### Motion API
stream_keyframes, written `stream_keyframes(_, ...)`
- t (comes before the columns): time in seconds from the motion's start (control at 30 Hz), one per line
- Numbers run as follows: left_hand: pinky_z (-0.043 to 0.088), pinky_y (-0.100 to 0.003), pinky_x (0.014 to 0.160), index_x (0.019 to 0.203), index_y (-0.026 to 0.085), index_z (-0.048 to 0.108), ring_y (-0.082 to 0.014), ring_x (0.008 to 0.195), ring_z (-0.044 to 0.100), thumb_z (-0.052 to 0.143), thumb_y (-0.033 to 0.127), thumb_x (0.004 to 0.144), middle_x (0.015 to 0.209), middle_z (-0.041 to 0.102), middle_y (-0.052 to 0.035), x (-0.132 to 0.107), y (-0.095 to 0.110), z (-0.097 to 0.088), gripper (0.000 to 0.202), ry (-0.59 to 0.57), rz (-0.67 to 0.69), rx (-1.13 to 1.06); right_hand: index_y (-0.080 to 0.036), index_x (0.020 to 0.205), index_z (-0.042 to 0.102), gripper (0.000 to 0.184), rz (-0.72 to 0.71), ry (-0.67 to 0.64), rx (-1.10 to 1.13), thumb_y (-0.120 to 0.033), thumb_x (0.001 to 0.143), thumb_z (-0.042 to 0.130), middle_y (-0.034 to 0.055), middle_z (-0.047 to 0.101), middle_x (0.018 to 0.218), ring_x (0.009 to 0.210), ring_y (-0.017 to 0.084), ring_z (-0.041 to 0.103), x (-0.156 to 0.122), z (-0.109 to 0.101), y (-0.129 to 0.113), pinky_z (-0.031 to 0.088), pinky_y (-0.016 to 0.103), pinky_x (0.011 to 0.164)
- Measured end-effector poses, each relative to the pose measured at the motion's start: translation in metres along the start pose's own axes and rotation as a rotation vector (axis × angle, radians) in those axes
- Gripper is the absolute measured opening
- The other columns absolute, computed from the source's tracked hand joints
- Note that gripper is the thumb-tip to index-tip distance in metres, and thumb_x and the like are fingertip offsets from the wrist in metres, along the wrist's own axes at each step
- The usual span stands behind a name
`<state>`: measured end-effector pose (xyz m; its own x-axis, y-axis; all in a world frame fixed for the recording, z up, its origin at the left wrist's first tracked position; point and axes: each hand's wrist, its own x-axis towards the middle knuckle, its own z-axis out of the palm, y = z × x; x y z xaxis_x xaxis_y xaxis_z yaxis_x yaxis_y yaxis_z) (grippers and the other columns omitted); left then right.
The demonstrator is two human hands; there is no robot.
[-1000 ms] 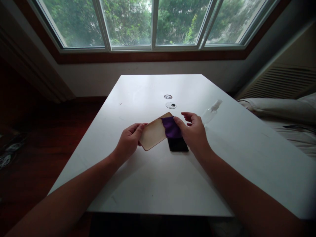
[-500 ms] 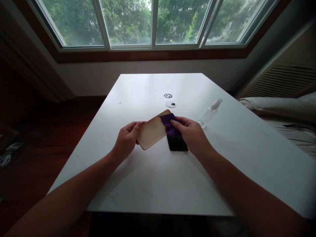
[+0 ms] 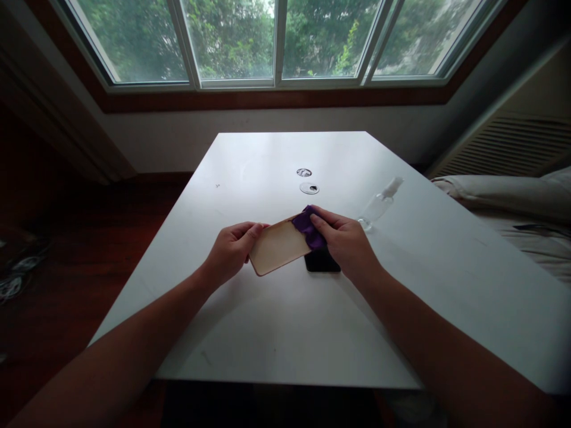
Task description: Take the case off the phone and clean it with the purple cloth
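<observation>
My left hand [image 3: 229, 252] is closed on the near left end of a flat tan phone case [image 3: 279, 246], held a little above the white table [image 3: 276, 321]. At the case's far right end my right hand [image 3: 345, 241] is closed on a purple cloth [image 3: 307, 229] and presses it onto the case. A black phone [image 3: 322, 263] lies flat on the table just under my right hand, partly hidden by it.
A small clear spray bottle [image 3: 379, 205] lies on the table to the right of my hands. Two round cable-hole pieces [image 3: 308, 188] sit further back at the middle. A bed with a pillow [image 3: 499, 196] borders the table on the right; windows run along the far wall.
My right hand's fingers have closed down over the purple cloth and slid it toward the case's far edge. The case has tilted flatter and covers more of the black phone.
</observation>
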<state>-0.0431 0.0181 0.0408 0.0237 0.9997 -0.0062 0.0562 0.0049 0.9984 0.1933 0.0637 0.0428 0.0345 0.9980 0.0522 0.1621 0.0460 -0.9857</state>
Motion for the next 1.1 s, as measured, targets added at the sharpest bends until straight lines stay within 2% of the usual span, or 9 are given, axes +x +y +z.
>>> stream_keyframes(0.13,0.032,-0.018,0.042,0.108,0.014,0.077,-0.0095,0.053,0.047,0.068,0.056,0.087,0.068,0.060,-0.0030,0.003,-0.003,-0.002,0.048,-0.046,-0.087,-0.052,-0.030,0.125,0.073,0.043,0.007,-0.040,-0.033,-0.045,0.085,0.075,0.0013,0.074,0.120,0.110,0.021,0.070,0.001,0.000,0.000,0.054,0.038,0.104)
stream_keyframes(0.33,0.053,-0.026,0.064,0.102,0.012,0.077,-0.0204,0.079,0.067,0.072,0.049,0.083,0.091,0.072,-0.0112,0.009,-0.003,-0.005,0.042,-0.062,-0.206,-0.310,-0.028,0.127,0.073,0.045,0.127,-0.254,0.047,-0.038,0.083,0.077,0.0057,0.077,0.108,0.073,0.013,0.070,-0.001,-0.001,-0.006,0.061,0.025,0.064)
stream_keyframes(0.47,0.054,-0.027,0.061,0.103,0.012,0.074,-0.0219,0.079,0.068,0.070,0.057,0.083,0.092,0.072,-0.0104,0.009,0.002,-0.004,0.049,0.053,-0.249,-0.377,-0.025,0.121,0.076,0.042,0.217,-0.351,0.088,-0.033,0.080,0.081,0.0075,0.077,0.109,0.068,0.010,0.068,-0.003,0.000,-0.006,0.058,0.019,0.057)
stream_keyframes(0.57,0.052,-0.026,0.055,0.113,0.014,0.070,-0.0196,0.071,0.066,0.058,0.073,0.085,0.087,0.070,-0.0089,0.009,0.004,-0.003,0.066,0.081,-0.222,-0.452,-0.021,0.119,0.076,0.041,0.244,-0.285,0.181,-0.033,0.080,0.081,0.0093,0.078,0.103,0.067,0.011,0.068,-0.005,0.004,-0.007,0.058,0.020,0.057)
stream_keyframes(0.7,0.043,-0.024,0.046,0.104,0.013,0.068,-0.0119,0.050,0.052,0.031,0.092,0.082,0.071,0.061,-0.0046,0.008,-0.001,0.000,0.090,-0.084,-0.055,-0.447,-0.019,0.115,0.076,0.043,0.184,-0.089,0.317,-0.032,0.076,0.084,0.0096,0.077,0.104,0.071,0.013,0.070,-0.006,0.010,-0.006,0.061,0.024,0.063)
stream_keyframes(0.77,0.044,-0.025,0.045,0.095,0.013,0.066,-0.0124,0.052,0.054,0.027,0.096,0.077,0.075,0.062,-0.0063,0.006,-0.006,0.003,0.094,-0.167,-0.021,-0.361,-0.019,0.116,0.075,0.046,0.165,-0.030,0.371,-0.034,0.074,0.086,0.0091,0.077,0.105,0.073,0.015,0.071,-0.006,0.013,-0.005,0.062,0.026,0.066)
stream_keyframes(0.87,0.045,-0.024,0.047,0.084,0.010,0.066,-0.0138,0.057,0.059,0.044,0.089,0.081,0.081,0.065,-0.0101,0.003,-0.011,0.008,0.082,-0.245,-0.034,-0.144,-0.018,0.118,0.073,0.049,0.171,-0.035,0.379,-0.035,0.074,0.086,0.0086,0.077,0.105,0.072,0.014,0.071,-0.009,0.016,-0.002,0.061,0.026,0.064)
stream_keyframes(0.93,0.045,-0.023,0.048,0.079,0.009,0.067,-0.0134,0.058,0.059,0.054,0.077,0.086,0.077,0.066,-0.0101,0.001,-0.014,0.011,0.069,-0.223,-0.056,-0.048,-0.018,0.117,0.074,0.046,0.170,-0.089,0.352,-0.034,0.075,0.085,0.0087,0.077,0.107,0.075,0.014,0.071,-0.012,0.017,-0.001,0.061,0.024,0.065)
stream_keyframes(1.1,0.045,-0.024,0.051,0.077,0.010,0.066,-0.0131,0.055,0.056,0.061,0.051,0.091,0.064,0.063,-0.0061,0.003,-0.015,0.007,0.044,-0.121,-0.083,-0.092,-0.018,0.114,0.073,0.044,0.209,-0.265,0.333,-0.035,0.076,0.085,0.0091,0.077,0.101,0.073,0.019,0.073,-0.018,0.018,-0.001,0.062,0.029,0.059)
